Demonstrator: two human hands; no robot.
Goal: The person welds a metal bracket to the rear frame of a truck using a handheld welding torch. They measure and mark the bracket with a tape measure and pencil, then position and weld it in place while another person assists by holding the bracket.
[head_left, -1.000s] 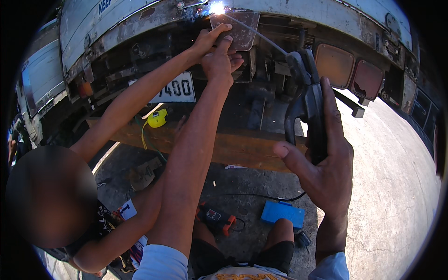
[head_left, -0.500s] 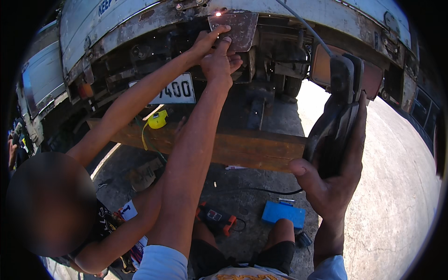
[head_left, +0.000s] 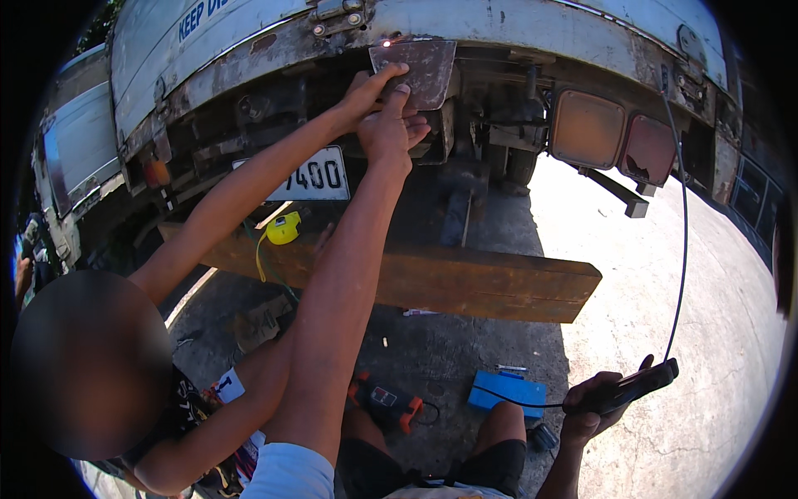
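My left hand [head_left: 389, 133] is raised to a dark metal plate [head_left: 432, 71] under the truck's rear edge, its thumb on the plate's face and fingers by the lower edge. A co-worker's hand [head_left: 370, 90] presses on the same plate beside mine. Orange-white light glows at a small weld spot [head_left: 386, 43] on the plate's upper left corner. Down at the lower right, my right hand [head_left: 588, 407] is closed around a black welding electrode holder [head_left: 632, 389]. A long thin welding rod [head_left: 684, 224] points up from it, away from the plate.
A long rusty beam [head_left: 490, 287] spans below the truck [head_left: 532, 21], with a yellow tape measure [head_left: 284, 228] above its left part. On the ground lie a red-and-black machine [head_left: 386, 401] and a blue box [head_left: 509, 389]. The co-worker crouches at left. Tail lights [head_left: 588, 129] hang at right.
My right hand has dropped and moved right with the electrode holder, taking the rod away from the plate. Flying sparks are gone. My left hand and the co-worker's hand stay on the plate.
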